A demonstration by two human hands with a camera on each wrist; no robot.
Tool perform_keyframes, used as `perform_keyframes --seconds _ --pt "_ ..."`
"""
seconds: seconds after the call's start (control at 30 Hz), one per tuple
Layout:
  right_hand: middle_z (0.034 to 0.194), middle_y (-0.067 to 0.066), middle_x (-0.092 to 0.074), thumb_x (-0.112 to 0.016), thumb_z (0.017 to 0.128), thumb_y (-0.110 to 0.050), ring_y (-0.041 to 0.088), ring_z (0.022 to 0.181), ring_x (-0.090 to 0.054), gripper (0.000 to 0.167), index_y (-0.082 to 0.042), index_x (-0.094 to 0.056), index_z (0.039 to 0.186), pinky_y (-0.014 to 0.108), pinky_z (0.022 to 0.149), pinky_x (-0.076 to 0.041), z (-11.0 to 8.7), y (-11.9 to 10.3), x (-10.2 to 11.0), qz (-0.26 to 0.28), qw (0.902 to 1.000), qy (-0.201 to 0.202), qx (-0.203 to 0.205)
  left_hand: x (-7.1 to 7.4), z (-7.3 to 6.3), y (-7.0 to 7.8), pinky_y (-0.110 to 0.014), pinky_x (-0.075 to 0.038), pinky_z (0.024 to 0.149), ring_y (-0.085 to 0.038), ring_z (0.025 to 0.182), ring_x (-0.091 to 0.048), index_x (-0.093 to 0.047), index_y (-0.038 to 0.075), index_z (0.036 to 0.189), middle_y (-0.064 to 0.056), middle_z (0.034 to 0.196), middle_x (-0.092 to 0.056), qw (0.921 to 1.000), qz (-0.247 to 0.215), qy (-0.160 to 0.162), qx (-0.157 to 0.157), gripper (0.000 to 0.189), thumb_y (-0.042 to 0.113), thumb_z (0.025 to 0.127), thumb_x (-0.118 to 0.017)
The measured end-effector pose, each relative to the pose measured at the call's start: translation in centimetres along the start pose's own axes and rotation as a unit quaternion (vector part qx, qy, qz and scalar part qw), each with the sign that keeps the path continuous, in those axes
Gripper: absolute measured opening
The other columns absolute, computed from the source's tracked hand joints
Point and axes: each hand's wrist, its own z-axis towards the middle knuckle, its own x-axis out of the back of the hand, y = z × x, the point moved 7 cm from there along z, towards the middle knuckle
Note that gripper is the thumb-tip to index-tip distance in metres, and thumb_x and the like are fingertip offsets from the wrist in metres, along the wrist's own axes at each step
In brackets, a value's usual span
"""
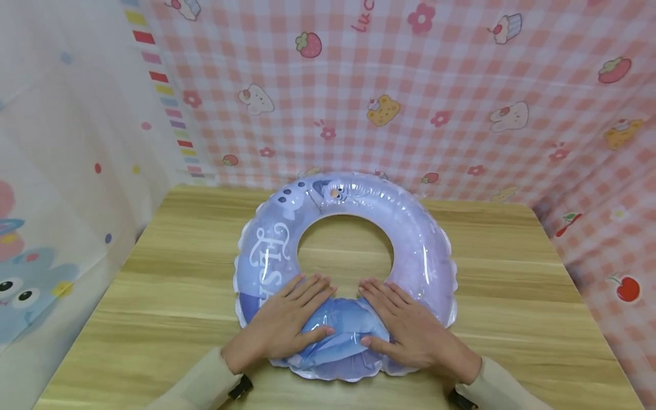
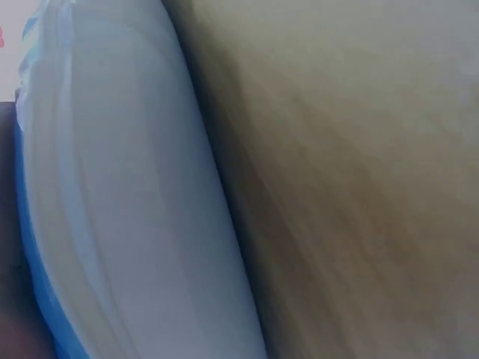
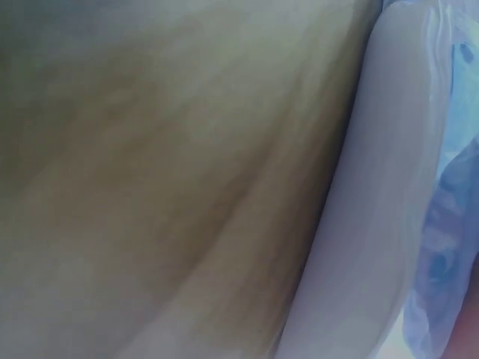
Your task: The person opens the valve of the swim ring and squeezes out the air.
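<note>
An inflated swim ring (image 1: pixel 410 228), purple and blue with a snowman print and white lettering, lies flat on the wooden table (image 1: pixel 169 285). On its near left part rests my left hand (image 1: pixel 287 319), fingers straight and pointing forward. My right hand (image 1: pixel 410 327) lies flat on the near right part in the same way. Between the two thumbs the blue front section (image 1: pixel 343 324) looks creased and dented. The pale side of the swim ring (image 2: pixel 142 187) fills much of the left wrist view. A similar pale side of the swim ring (image 3: pixel 359 187) shows in the right wrist view.
A pink checked cloth (image 1: pixel 348 74) hangs behind the table's far edge, and more of it hangs at the right. At the left hangs a white cloth (image 1: pixel 61 142) with coloured dots and a blue cartoon figure. Bare wood shows on both sides of the ring.
</note>
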Motion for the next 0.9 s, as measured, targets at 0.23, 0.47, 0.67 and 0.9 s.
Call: perform_keyframes --seconds 0.23,0.47,0.67,0.9 --pt "0.170 0.009 -0.028 -0.044 0.103 -0.062 0.029 0.158 -0.026 0.082 -0.007 -0.029 0.162 0.043 0.128 -0.016 -0.3 0.0 0.0 -0.004 1.0000 -0.003 -0.004 -0.3 0.1 -0.1 -0.045 -0.012 0.132 -0.027 0.160 -0.022 -0.032 0.016 0.162 -0.006 0.170 -0.028 0.9996 -0.025 -0.015 0.003 0.077 0.067 0.104 -0.032" --pt "0.169 0.008 -0.032 -0.048 0.101 -0.062 0.029 0.158 -0.027 0.082 -0.008 -0.033 0.161 0.047 0.128 -0.020 0.1 0.1 0.3 0.046 0.9989 -0.006 0.000 0.2 -0.2 -0.7 -0.045 -0.010 0.132 -0.026 0.159 -0.023 -0.039 0.020 0.160 -0.004 0.169 -0.033 0.9955 -0.093 -0.015 0.014 0.074 0.067 0.103 -0.038" --pt "0.169 0.005 -0.032 -0.058 0.096 -0.066 0.028 0.157 -0.028 0.089 -0.013 -0.031 0.162 0.052 0.126 -0.024 0.2 1.2 1.1 0.140 0.9899 -0.026 0.002 1.2 -0.1 -1.4 -0.053 -0.019 0.129 -0.031 0.157 -0.029 -0.047 0.017 0.154 -0.010 0.166 -0.037 0.9833 -0.182 -0.005 0.004 0.065 0.056 0.103 -0.052" --pt "0.168 -0.001 -0.033 -0.065 0.093 -0.062 0.026 0.155 -0.033 0.084 -0.024 -0.035 0.161 0.053 0.121 -0.036 0.1 1.9 3.4 0.158 0.9872 -0.013 0.015 3.9 0.1 -3.0 -0.055 -0.030 0.125 -0.029 0.156 -0.029 -0.046 0.019 0.154 -0.011 0.162 -0.041 0.9652 -0.255 0.056 0.013 0.057 0.038 0.103 -0.062"
